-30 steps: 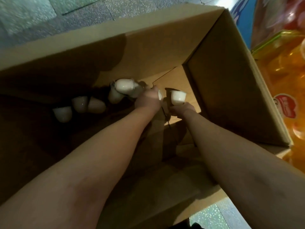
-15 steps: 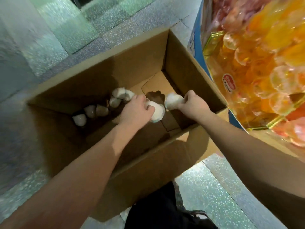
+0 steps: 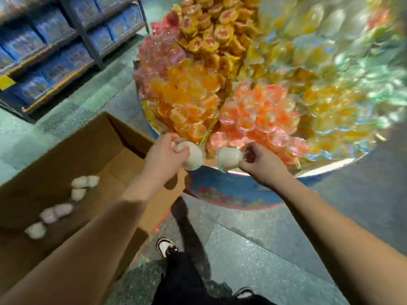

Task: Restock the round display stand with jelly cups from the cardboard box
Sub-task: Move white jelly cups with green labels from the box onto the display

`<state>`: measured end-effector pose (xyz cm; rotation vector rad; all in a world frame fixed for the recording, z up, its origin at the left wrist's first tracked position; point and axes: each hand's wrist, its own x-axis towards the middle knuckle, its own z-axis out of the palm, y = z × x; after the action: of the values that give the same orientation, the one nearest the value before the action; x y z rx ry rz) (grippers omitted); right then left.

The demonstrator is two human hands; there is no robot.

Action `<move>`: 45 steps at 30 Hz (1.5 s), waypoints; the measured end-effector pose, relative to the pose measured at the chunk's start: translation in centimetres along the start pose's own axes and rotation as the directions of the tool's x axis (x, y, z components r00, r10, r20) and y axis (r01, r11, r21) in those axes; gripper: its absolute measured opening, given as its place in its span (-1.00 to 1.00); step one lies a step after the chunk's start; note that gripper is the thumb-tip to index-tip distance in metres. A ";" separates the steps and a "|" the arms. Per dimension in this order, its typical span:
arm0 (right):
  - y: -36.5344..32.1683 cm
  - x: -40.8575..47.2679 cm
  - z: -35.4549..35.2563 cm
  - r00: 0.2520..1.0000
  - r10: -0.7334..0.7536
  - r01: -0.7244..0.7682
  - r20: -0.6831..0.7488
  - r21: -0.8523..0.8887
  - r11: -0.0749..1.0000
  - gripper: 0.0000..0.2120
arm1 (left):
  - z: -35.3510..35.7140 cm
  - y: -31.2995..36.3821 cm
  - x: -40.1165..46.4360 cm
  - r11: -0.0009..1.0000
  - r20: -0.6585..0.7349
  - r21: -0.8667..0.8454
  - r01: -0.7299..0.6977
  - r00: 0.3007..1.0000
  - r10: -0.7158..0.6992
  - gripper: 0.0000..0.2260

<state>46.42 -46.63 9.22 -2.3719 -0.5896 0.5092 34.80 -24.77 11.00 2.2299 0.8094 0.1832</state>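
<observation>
My left hand grips a white jelly cup just past the box's right wall. My right hand grips a second white jelly cup over the near rim of the round display stand. The stand is heaped with orange, pink and yellow jelly cups in wedge sections. The open cardboard box lies on the floor at the left. Several white jelly cups are strewn along its bottom. The picture is blurred by motion.
Shelving with blue packets runs along the back left. My legs and shoes stand on the tiled floor between box and stand. Open floor lies to the lower right.
Both hands rose out of the box, each with a white cup, and moved right to the stand's near rim. The view swung up from the box interior to the display.
</observation>
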 end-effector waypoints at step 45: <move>38.3 23.4 -54.8 0.948 0.083 -0.165 -0.306 -0.252 0.954 -0.50 | 41.4 56.8 25.5 0.852 0.268 0.190 -0.488 0.861 0.433 -0.54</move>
<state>103.40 -87.64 18.88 -2.6954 -0.3949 0.1258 97.97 -64.07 17.98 2.6039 0.1658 0.0642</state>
